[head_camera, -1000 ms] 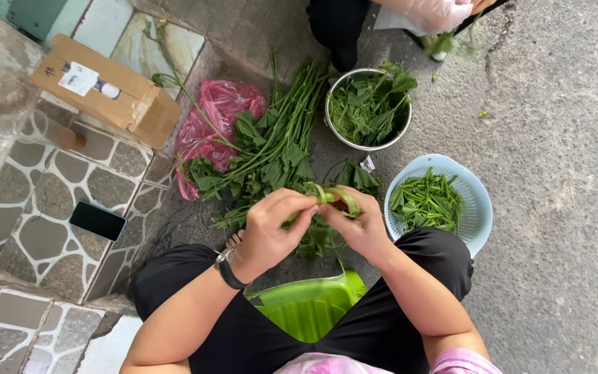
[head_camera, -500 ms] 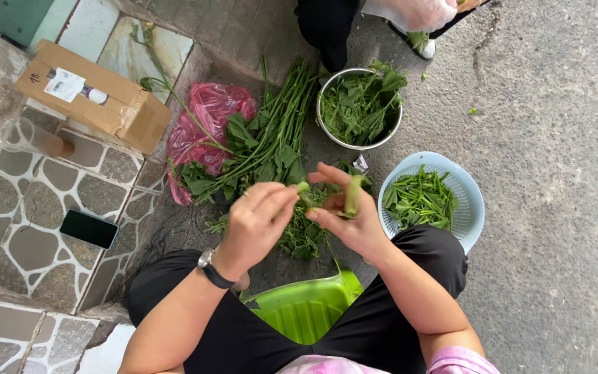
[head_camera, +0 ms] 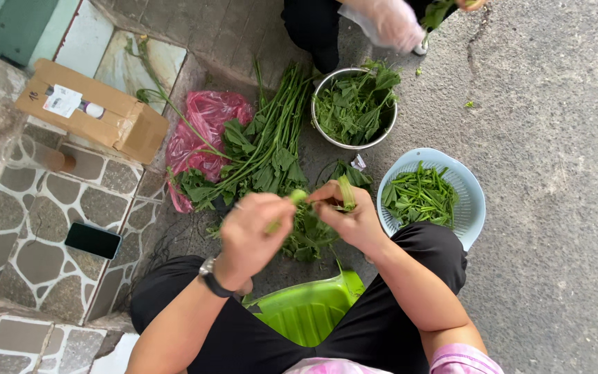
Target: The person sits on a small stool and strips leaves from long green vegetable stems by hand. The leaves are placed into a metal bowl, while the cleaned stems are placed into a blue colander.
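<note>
My left hand (head_camera: 252,234) and my right hand (head_camera: 349,216) meet in front of me, both gripping a pale green vegetable stem (head_camera: 345,192) between the fingertips. A watch sits on my left wrist. Just below the hands lies a small heap of picked leaves (head_camera: 311,239). Beyond them a bundle of long-stemmed leafy greens (head_camera: 263,149) lies on the ground. To the right stands a light blue colander (head_camera: 475,201) with cut green stems in it.
A metal bowl (head_camera: 386,135) of leaves stands at the far side, where another person's gloved hand (head_camera: 394,24) works. A pink plastic bag (head_camera: 201,131), a cardboard box (head_camera: 98,111) and a black phone (head_camera: 93,240) lie left. A green plastic scoop (head_camera: 309,312) sits between my knees.
My hands have stayed together on the stem, with the left hand turning and sliding along it. The camera view shifted slightly.
</note>
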